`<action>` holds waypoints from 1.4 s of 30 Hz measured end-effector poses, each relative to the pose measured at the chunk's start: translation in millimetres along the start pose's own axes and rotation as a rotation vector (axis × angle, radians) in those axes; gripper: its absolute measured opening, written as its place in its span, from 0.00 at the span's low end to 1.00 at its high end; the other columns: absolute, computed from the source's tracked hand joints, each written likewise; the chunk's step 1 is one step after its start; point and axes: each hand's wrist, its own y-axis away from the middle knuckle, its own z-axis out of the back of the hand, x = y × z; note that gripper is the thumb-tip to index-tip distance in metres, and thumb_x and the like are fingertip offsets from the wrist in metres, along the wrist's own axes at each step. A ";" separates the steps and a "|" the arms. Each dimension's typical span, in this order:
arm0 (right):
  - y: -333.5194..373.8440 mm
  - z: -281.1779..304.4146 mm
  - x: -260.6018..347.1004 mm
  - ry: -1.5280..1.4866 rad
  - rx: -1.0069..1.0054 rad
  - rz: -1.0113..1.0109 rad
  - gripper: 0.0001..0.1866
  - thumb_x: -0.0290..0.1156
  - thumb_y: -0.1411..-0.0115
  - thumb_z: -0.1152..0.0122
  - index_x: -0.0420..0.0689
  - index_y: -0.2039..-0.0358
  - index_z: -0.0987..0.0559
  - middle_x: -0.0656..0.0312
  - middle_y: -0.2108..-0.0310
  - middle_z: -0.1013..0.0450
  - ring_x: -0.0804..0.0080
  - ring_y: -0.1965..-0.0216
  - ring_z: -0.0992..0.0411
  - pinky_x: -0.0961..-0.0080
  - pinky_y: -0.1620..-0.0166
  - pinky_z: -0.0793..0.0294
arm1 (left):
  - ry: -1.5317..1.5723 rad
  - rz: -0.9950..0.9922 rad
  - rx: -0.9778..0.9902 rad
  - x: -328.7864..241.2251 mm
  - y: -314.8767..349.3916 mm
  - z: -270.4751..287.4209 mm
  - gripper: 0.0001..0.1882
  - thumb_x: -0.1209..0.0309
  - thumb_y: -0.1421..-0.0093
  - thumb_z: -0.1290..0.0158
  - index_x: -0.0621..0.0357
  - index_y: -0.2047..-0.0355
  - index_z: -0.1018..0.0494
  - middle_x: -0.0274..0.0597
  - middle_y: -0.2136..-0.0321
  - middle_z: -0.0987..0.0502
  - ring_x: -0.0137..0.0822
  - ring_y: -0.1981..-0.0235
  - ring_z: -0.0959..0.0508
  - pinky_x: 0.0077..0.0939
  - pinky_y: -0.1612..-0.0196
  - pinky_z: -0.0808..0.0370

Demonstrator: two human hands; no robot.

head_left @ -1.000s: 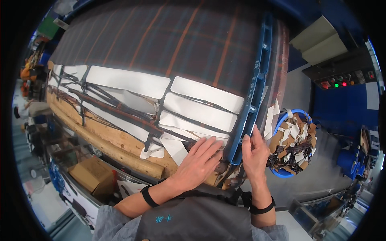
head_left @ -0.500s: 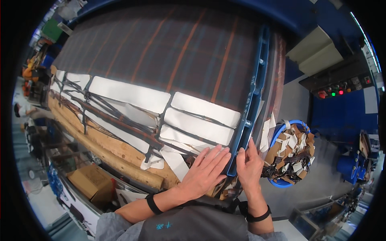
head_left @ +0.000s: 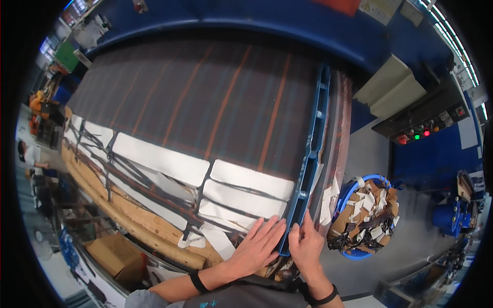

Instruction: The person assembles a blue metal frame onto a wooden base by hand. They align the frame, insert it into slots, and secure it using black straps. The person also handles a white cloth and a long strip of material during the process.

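Note:
My left hand (head_left: 255, 250) lies flat with fingers stretched, on the near end of white cut panels (head_left: 246, 198) and against the left side of a long blue metal bar (head_left: 304, 187). Right of the bar's near end is my right hand (head_left: 307, 249), thumb close to the bar and index finger pointing forward. Its other fingers curl in, hiding anything they may hold. Dark plaid fabric (head_left: 205, 102) with orange stripes spreads beyond the panels, the bar running along its right side. Dark fabric strips (head_left: 154, 190) lie between and over the panels.
A blue bin (head_left: 354, 255) full of scraps stands on the floor at right. Behind it hangs a control box (head_left: 418, 123) with lit buttons. A wooden rail (head_left: 138, 233) edges the table's near left, above a cardboard box (head_left: 115, 256). A blue machine beam (head_left: 246, 23) crosses the far side.
The view has tilted up, so everything sits lower in the picture and more of the blue machine shows. Both hands keep their places beside the bar.

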 end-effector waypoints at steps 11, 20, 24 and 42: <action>-9.6 4.3 4.8 -0.068 0.019 -0.026 0.30 0.26 0.36 0.33 0.33 0.34 0.24 0.51 0.70 0.23 0.61 0.74 0.21 0.66 0.68 0.20 | 0.031 0.023 0.036 2.9 -5.6 4.7 0.53 0.63 0.42 0.29 0.69 0.22 0.44 0.54 0.23 0.37 0.52 0.20 0.41 0.53 0.21 0.46; -92.6 10.8 9.9 -0.013 -0.114 0.120 0.22 0.26 0.31 0.34 0.32 0.39 0.21 0.50 0.62 0.27 0.56 0.71 0.23 0.61 0.67 0.23 | 0.014 0.015 0.038 3.7 -12.6 11.1 0.51 0.60 0.40 0.30 0.69 0.24 0.41 0.53 0.24 0.34 0.50 0.22 0.37 0.50 0.22 0.43; -149.2 9.3 10.7 -0.036 -0.147 0.156 0.22 0.25 0.30 0.35 0.30 0.38 0.21 0.51 0.63 0.28 0.57 0.71 0.26 0.63 0.66 0.26 | 0.111 -0.017 -0.056 2.4 -12.3 12.3 0.51 0.67 0.43 0.30 0.73 0.24 0.41 0.63 0.25 0.36 0.61 0.22 0.38 0.60 0.22 0.43; -217.2 -2.4 8.3 -0.072 -0.152 0.122 0.24 0.22 0.32 0.39 0.31 0.36 0.21 0.51 0.68 0.25 0.61 0.73 0.26 0.65 0.69 0.27 | 0.022 -0.071 -0.010 17.0 -14.2 5.8 0.51 0.63 0.42 0.32 0.72 0.24 0.41 0.60 0.24 0.38 0.57 0.22 0.39 0.56 0.22 0.44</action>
